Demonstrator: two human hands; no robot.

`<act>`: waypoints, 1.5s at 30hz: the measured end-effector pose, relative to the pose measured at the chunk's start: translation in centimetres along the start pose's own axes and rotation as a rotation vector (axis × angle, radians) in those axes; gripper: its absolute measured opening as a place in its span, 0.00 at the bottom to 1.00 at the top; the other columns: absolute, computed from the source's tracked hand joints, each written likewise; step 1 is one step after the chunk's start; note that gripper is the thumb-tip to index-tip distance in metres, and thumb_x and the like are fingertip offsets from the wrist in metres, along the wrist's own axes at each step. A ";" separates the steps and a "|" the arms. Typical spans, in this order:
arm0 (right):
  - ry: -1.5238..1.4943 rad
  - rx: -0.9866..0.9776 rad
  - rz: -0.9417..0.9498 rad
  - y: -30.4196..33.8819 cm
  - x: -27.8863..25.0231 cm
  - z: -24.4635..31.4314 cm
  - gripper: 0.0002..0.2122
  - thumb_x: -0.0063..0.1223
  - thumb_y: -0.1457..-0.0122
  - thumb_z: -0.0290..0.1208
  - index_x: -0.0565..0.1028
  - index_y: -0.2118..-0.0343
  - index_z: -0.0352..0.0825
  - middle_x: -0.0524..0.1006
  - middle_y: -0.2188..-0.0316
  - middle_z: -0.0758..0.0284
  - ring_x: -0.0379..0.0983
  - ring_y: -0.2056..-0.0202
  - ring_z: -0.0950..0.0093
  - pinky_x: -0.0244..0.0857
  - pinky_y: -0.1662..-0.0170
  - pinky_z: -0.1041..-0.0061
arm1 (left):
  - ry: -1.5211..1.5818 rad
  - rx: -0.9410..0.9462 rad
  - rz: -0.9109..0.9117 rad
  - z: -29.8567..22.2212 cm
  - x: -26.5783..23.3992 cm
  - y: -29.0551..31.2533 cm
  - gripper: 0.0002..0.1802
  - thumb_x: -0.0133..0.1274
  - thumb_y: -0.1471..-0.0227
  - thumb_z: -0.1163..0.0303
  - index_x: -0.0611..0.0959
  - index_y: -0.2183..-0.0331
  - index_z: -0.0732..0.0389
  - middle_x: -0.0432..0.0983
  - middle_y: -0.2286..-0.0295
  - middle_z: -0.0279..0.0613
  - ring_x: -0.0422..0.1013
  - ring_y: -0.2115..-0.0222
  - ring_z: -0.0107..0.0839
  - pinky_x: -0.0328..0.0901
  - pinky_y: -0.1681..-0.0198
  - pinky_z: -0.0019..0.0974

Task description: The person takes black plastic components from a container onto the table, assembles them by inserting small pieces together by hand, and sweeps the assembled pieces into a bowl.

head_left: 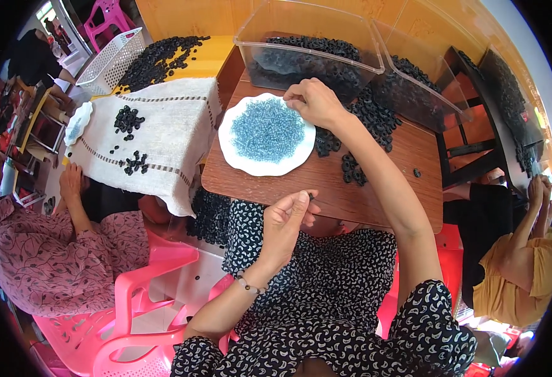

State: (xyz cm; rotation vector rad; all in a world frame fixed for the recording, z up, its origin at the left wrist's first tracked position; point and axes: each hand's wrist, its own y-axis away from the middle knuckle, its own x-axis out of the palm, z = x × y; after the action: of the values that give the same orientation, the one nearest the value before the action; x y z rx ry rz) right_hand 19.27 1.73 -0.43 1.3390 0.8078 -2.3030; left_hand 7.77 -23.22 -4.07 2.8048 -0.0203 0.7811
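Observation:
My left hand [285, 223] is held in front of the table's near edge. Its thumb and fingers pinch a small black part [311, 196], mostly covered by the fingertips. My right hand [317, 103] reaches to the far right rim of a white scalloped plate [232, 159]. Its fingertips are pressed together beside a heap of small blue-grey, clear-looking pieces [267, 131]; whatever they hold is too small to make out. Loose black ring-like parts [376, 119] lie under and beyond my right forearm, with a small cluster [353, 171] nearer to me.
Two clear plastic bins [317, 69] of black parts stand at the table's back. On the left, a cloth-covered table [156, 132] holds more black parts and a white basket [109, 63]. Co-workers sit on both sides; a pink chair [125, 295] stands at left.

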 end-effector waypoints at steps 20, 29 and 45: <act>0.014 -0.061 -0.051 0.8 -1.4 1.0 0.03 0.57 0.46 0.25 0.77 0.71 0.32 0.77 0.71 0.60 0.72 0.65 0.60 0.67 0.56 0.63 | 0.034 0.068 -0.008 -0.5 -0.2 -0.1 0.21 0.52 0.35 0.59 0.80 0.49 0.66 0.82 0.64 0.43 0.71 0.73 0.19 0.68 0.67 0.25; -0.530 0.088 0.099 10.0 -6.5 7.2 0.06 0.59 0.41 0.28 0.77 0.67 0.31 0.74 0.72 0.71 0.69 0.68 0.82 0.64 0.64 0.79 | 0.063 0.156 0.027 -0.3 -0.7 -0.2 0.22 0.53 0.36 0.59 0.80 0.47 0.65 0.83 0.61 0.43 0.71 0.72 0.17 0.67 0.65 0.23; -0.571 0.082 0.165 18.7 -8.8 8.6 0.06 0.61 0.43 0.29 0.78 0.68 0.33 0.77 0.70 0.65 0.72 0.65 0.68 0.66 0.61 0.69 | -0.530 0.553 0.089 -0.1 0.1 0.7 0.19 0.66 0.49 0.71 0.86 0.54 0.62 0.80 0.66 0.36 0.70 0.69 0.20 0.63 0.67 0.23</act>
State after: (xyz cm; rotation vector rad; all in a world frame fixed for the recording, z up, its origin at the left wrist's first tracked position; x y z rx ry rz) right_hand 28.30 -18.02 5.01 0.6745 0.4026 -2.4132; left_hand 7.76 -23.82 -3.74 3.4732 -0.0197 0.0221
